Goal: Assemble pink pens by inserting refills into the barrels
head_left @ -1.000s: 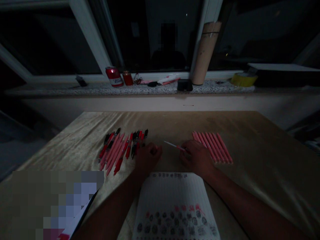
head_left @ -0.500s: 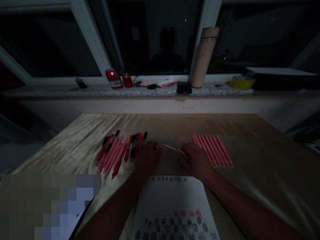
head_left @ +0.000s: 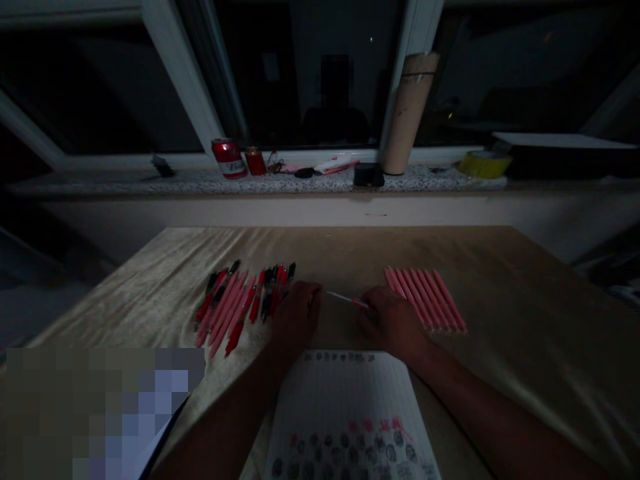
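My right hand (head_left: 393,317) is closed on a thin pen refill (head_left: 346,298), pale along its length and red near my fingers. Its narrow tip points left and ends just short of my left hand (head_left: 299,310). The fingers of that hand are curled in, and whatever they may hold is hidden. Beside my left hand lies a loose group of red and black pens (head_left: 270,287). Pink pens (head_left: 227,307) lie further left among more red and black ones. A neat row of pink pens (head_left: 430,300) slants to the right of my right hand.
A lined notebook page (head_left: 350,390) with dark and red marks lies between my forearms. Along the granite windowsill (head_left: 300,184) stand a red can (head_left: 229,159), a red jar (head_left: 255,161), a small black box (head_left: 369,175), a tall cardboard tube (head_left: 409,113) and yellow tape (head_left: 484,165).
My left hand's fingers have curled in a little more. The refill in my right hand has shifted very slightly. The pens on the table lie as before.
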A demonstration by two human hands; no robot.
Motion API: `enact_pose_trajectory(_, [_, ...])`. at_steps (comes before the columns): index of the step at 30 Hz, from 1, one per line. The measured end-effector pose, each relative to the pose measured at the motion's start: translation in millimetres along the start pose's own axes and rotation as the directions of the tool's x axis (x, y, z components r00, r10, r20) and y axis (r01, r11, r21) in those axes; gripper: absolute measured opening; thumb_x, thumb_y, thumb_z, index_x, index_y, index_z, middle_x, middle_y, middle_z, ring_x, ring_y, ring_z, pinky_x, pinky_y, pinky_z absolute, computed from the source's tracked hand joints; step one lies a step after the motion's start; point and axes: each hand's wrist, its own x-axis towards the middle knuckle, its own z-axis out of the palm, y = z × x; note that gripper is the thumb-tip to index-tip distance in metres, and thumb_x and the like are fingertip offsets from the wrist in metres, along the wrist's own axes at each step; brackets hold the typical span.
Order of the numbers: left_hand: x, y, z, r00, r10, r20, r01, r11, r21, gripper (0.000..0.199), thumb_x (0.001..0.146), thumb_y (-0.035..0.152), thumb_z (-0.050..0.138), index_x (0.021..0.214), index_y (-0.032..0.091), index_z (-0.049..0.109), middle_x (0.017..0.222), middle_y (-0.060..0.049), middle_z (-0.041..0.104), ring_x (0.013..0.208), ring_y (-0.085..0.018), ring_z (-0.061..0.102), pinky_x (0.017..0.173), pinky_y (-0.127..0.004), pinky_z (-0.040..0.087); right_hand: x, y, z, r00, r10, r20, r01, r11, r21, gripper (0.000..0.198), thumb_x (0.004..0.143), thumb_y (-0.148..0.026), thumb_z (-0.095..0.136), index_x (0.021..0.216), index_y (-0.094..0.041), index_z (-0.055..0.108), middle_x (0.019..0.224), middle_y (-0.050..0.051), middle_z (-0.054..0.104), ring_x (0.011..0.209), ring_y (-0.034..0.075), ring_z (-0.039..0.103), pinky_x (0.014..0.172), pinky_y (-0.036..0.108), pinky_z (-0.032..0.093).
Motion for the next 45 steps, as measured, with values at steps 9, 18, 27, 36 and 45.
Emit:
enact_pose_trajectory(9, [1.0,-5.3,2.5,0.998,-0.044,0.036,0.042,0.998,0.052,0.017,0.089,0.025,0.044,0.097,0.017,0.057,0.093,-0.006,0.062,0.089,-0.017,0.058,0.081,-0.030,0.046,0.2,0.2,-0.9,0.999,0.027,0.017,-0.027,1.000,-0.011,0.010,0.079,-0.022,0.051,0.084,-0.017,0.057,0.081,0.006,0.058,0.077,0.018,0.052,0.068,0.029,0.037])
enact_pose_trajectory(18, [2.6,-15.5,9.1,0.991,0.015,0.132,-0.051,0.960,0.275,0.018,0.087,0.024,0.045,0.090,0.018,0.062,0.087,-0.007,0.063,0.087,-0.023,0.056,0.086,-0.041,0.040,-0.1,0.0,2.4,0.999,0.049,-0.003,-0.049,0.999,-0.008,0.011,0.081,-0.024,0.050,0.086,-0.018,0.057,0.082,0.006,0.060,0.077,0.018,0.054,0.068,0.029,0.038])
enact_pose_trajectory(27, [2.0,-19.2,10.2,0.992,-0.002,0.125,-0.024,0.979,0.203,0.024,0.089,0.021,0.041,0.101,0.017,0.062,0.095,-0.008,0.065,0.092,-0.022,0.056,0.089,-0.040,0.041,-0.1,0.4,1.7,0.999,0.043,0.015,-0.043,0.999,-0.007,0.013,0.081,-0.022,0.049,0.088,-0.018,0.058,0.084,0.006,0.060,0.079,0.018,0.054,0.070,0.029,0.039])
enact_pose_trajectory(36, [2.6,-6.5,1.3,1.000,-0.026,-0.002,0.026,0.999,0.047,0.025,0.087,0.021,0.040,0.105,0.015,0.056,0.095,-0.009,0.062,0.093,-0.022,0.056,0.088,-0.038,0.042,-2.3,-0.3,1.1,0.999,0.032,0.022,-0.032,0.999,0.007,0.016,0.082,-0.023,0.050,0.093,-0.018,0.059,0.087,0.007,0.061,0.081,0.018,0.055,0.072,0.029,0.040])
enact_pose_trajectory(45, [1.9,-0.1,-4.7,0.995,0.077,0.066,-0.070,0.993,-0.095,0.018,0.086,0.026,0.042,0.097,0.019,0.055,0.093,-0.007,0.060,0.089,-0.020,0.054,0.084,-0.037,0.042,-3.7,-0.6,0.8,1.000,-0.024,-0.010,0.024,1.000,-0.007,0.018,0.081,-0.021,0.050,0.095,-0.018,0.061,0.088,0.007,0.061,0.083,0.020,0.054,0.076,0.031,0.040])
